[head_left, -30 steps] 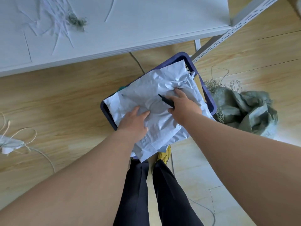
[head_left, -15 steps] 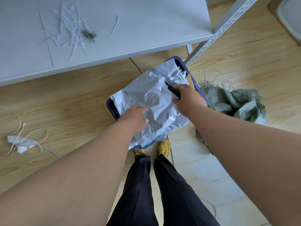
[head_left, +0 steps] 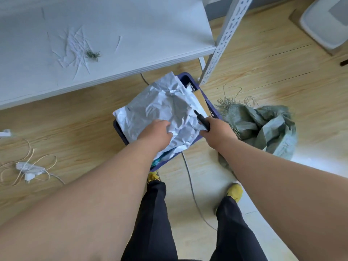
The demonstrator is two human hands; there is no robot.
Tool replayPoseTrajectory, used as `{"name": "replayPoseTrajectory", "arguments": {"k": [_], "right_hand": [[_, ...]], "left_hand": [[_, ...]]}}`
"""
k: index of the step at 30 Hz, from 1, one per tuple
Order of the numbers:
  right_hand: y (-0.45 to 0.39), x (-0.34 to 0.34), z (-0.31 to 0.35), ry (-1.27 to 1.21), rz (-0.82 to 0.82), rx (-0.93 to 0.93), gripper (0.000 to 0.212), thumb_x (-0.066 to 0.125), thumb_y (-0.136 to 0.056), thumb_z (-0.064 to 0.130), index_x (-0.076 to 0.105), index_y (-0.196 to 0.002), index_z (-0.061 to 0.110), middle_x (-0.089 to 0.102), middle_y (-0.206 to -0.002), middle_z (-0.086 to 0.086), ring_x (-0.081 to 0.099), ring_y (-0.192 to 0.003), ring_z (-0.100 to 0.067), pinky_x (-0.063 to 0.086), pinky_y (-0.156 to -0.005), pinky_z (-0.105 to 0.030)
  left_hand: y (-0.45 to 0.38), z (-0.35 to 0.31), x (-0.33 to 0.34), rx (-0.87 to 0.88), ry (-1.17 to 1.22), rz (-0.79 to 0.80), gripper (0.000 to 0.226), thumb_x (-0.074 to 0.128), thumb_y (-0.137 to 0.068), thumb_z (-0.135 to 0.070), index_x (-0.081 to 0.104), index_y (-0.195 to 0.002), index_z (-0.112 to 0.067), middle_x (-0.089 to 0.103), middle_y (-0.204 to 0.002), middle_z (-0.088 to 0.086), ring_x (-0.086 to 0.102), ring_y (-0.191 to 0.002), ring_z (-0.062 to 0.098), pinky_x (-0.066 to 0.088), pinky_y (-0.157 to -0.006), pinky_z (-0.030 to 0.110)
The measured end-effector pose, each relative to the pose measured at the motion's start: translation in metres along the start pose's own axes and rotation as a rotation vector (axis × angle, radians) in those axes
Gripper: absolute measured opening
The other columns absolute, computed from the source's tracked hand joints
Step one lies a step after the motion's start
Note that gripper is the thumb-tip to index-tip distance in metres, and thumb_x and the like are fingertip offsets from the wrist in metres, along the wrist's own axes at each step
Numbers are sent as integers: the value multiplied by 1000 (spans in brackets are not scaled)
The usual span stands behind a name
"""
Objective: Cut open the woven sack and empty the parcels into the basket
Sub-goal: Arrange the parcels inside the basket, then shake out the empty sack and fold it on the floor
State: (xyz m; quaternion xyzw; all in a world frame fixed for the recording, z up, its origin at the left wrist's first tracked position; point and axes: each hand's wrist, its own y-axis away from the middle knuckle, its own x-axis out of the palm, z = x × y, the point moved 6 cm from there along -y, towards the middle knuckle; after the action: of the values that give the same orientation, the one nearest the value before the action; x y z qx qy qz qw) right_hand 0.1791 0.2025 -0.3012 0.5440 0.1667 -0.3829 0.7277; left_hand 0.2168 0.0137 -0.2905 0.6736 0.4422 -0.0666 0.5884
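While the left hand (head_left: 157,133) keeps gripping the crumpled grey parcel (head_left: 160,108) atop the blue basket (head_left: 188,79), the right hand (head_left: 218,131) has pulled back off the parcel toward the basket's right rim, fingers clenched round the black cutter (head_left: 202,120). Emptied, the green woven sack (head_left: 263,127) lies slumped on the floor just beside the basket's right side, as before.

The wood floor (head_left: 263,59) holds a blue basket (head_left: 211,108) in the middle. Just right of it lies a crumpled green sack (head_left: 263,127). On the left lie a white plug (head_left: 30,169) and a tan cord (head_left: 28,157). The white table (head_left: 131,25) at the far side has paper strips (head_left: 75,46) on it.
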Motion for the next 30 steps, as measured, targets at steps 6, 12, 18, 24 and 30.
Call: {"name": "replayPoseTrajectory", "arguments": {"k": [6, 12, 18, 24, 30], "right_hand": [[35, -57, -148, -56, 6, 153, 21, 56, -91, 24, 61, -111, 18, 65, -95, -5, 61, -86, -26, 52, -74, -37], [53, -135, -289, -184, -97, 323, 17, 55, -91, 26, 64, -102, 18, 69, -96, -7, 69, -83, -27, 59, -78, -41], [36, -120, -330, -296, -47, 388, 28, 51, -89, 15, 60, -115, 11, 68, -103, -14, 68, -93, -32, 57, -85, -45], [20, -95, -359, -361, 46, 442, 25, 51, -87, 13, 55, -111, 12, 67, -101, -16, 66, -97, -34, 56, -85, -47], [-20, -79, -419, -538, 62, 583, 38, 53, -89, 11, 53, -126, 18, 64, -105, -18, 65, -98, -35, 57, -83, -49]], "left_hand": [[16, -117, 100, 49, -14, 133, 49, 53, -94, -32, 44, -141, -22, 35, -150, 7, 46, -129, 29, 41, -100, 32], [20, -260, 158, 183, 18, 157, 46, 51, -95, -33, 45, -141, -24, 41, -146, 7, 50, -124, 26, 42, -96, 32], [18, -313, 177, 192, 119, 171, 45, 52, -95, -34, 46, -139, -28, 45, -141, 3, 52, -121, 24, 44, -93, 33], [-32, -321, 181, 126, -1, 229, 44, 51, -96, -34, 45, -139, -26, 46, -144, 1, 50, -124, 24, 42, -98, 34], [-77, -350, 225, 127, 52, 233, 43, 51, -96, -31, 46, -138, -26, 51, -140, -3, 53, -121, 20, 44, -99, 34]]}}
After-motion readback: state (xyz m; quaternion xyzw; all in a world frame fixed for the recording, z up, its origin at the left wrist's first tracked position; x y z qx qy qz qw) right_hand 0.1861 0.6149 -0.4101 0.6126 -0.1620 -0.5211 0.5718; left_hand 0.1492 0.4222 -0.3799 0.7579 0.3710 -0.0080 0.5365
